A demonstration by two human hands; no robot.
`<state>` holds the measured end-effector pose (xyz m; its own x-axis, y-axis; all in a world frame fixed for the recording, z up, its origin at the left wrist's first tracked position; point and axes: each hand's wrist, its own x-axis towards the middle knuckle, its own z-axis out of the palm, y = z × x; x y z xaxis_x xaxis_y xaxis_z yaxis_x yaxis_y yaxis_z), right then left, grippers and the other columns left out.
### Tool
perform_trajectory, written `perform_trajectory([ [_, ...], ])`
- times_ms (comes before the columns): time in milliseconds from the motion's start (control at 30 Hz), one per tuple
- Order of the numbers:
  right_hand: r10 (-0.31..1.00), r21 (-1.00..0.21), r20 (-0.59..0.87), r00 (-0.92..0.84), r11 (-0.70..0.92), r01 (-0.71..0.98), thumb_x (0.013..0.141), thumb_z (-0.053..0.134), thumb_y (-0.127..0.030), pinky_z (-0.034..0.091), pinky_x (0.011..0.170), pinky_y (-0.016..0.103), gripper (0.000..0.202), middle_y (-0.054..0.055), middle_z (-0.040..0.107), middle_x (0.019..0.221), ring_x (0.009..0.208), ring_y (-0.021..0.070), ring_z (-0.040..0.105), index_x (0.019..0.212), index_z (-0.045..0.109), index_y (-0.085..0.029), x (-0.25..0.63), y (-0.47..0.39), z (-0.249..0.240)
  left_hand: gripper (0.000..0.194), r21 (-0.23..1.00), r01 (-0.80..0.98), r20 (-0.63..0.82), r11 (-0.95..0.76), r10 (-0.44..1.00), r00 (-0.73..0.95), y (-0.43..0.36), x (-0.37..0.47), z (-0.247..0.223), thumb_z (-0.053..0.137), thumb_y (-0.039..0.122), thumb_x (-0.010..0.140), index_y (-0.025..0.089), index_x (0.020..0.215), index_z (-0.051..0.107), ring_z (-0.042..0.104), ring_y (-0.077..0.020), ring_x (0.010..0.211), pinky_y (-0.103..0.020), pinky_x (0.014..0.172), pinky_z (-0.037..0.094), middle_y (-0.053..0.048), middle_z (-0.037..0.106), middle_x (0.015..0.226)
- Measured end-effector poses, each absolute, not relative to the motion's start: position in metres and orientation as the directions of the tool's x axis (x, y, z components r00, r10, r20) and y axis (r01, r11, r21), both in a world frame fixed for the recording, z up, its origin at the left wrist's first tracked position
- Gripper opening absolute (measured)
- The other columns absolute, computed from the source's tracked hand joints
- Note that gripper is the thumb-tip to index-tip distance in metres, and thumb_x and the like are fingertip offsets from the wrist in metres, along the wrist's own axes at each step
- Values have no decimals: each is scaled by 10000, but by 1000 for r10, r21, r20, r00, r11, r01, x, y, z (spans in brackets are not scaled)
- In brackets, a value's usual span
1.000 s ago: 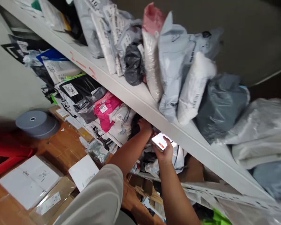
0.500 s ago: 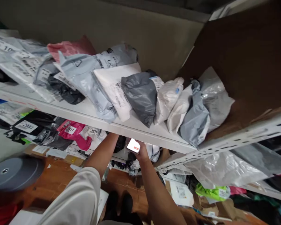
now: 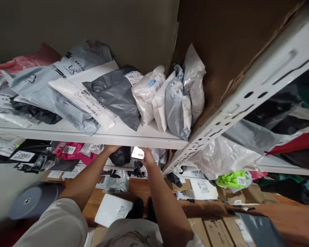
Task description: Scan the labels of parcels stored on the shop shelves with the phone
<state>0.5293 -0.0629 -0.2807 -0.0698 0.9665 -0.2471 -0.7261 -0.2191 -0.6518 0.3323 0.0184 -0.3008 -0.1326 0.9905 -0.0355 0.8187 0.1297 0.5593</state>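
- Head view: the right hand (image 3: pixel 147 158) grips a phone (image 3: pixel 138 153) with a lit screen, fingers wrapped round its lower edge, held up just under the front edge of the white shelf (image 3: pixel 98 134).
- The left hand (image 3: pixel 111 148) reaches under the same shelf edge; the edge hides its fingers, so whether they are spread or closed on anything cannot be told. It is just beside a black bag (image 3: pixel 121 157) on the lower level.
- The phone sits between the two hands, close to the black bag and to the perforated metal upright (image 3: pixel 237 106).
- On top of the shelf parcels lie side by side: a dark grey mailer (image 3: pixel 115 94), a white labelled mailer (image 3: pixel 79 96) and a clear-wrapped white packet (image 3: pixel 146 92).
- Lower left, a pink parcel (image 3: pixel 72 151) carries a tag reading 2011.
- Below, cardboard boxes (image 3: pixel 216 230) and a grey roll (image 3: pixel 28 206) rest on the floor.
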Motion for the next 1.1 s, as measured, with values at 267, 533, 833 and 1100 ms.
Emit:
perform_trajectory([
  [267, 886, -574, -360, -294, -458, -679, 647, 804, -349, 559, 535, 319, 421, -36, 733, 732, 595, 207, 725, 906, 487, -250, 531, -124, -259, 395, 642, 755, -32, 136, 988, -151, -13, 315, -308, 763, 410, 652, 168, 942, 647, 660, -289, 1023, -376, 954, 484, -89, 730, 1006],
  [533, 878, -513, -378, -295, -464, -722, 580, 859, -450, 547, 598, 273, 572, -37, 744, 829, 657, 164, 712, 989, 511, -251, 493, -166, -273, 619, 804, 594, 87, 33, 981, -173, -40, 299, -330, 742, 411, 625, 183, 1152, 512, 615, -276, 1115, -414, 1007, 471, -104, 652, 1167],
  [833, 885, -495, -371, -283, -446, -746, 568, 813, -600, 553, 655, 333, 656, -15, 753, 907, 746, 204, 699, 1098, 579, -293, 464, -157, -297, 719, 880, 474, 70, 35, 977, -202, -40, 280, -358, 770, 369, 553, 198, 1196, 499, 592, -322, 1153, -457, 1028, 452, -115, 637, 1184],
  [1100, 951, -569, -265, -159, -288, -770, 644, 708, -703, 558, 802, 378, 658, 16, 729, 1113, 1027, 253, 677, 1139, 551, -301, 463, -143, -306, 803, 892, 449, 28, 52, 985, -170, -39, 277, -358, 784, 352, 552, 202, 1257, 431, 614, -294, 1129, -424, 1022, 462, -134, 617, 1238],
])
